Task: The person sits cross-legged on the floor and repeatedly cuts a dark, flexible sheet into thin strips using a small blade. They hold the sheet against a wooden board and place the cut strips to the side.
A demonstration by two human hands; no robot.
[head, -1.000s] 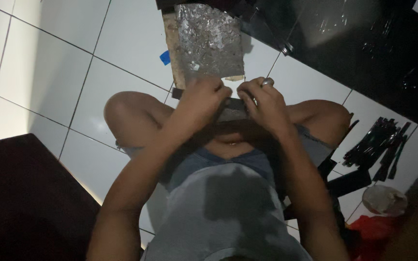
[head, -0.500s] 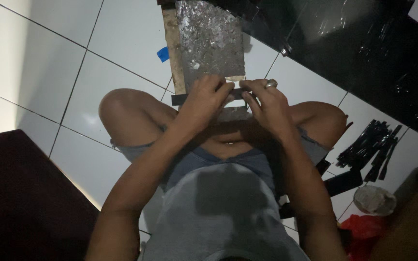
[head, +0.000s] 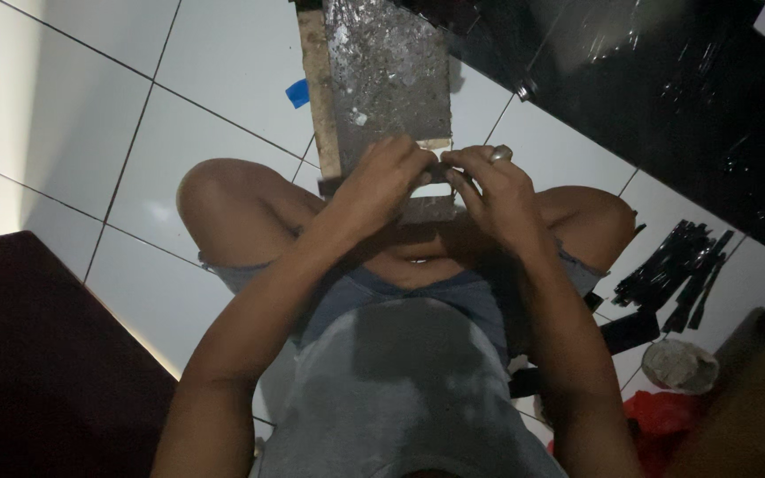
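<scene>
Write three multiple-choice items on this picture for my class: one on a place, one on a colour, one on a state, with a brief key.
1. Where does the pile of black strips lie?
A. on the tiled floor by the person's right knee
B. on the board
C. on the dark mat

2. What colour is the small scrap left of the board?
A. red
B. blue
C. green

3. How are the left hand and right hand placed?
A. apart on the knees
B. together at the board's near end
C. raised

Key: A, strips rest on white tiles; B, scrap is blue; B, fingers meet on a pale piece.
</scene>
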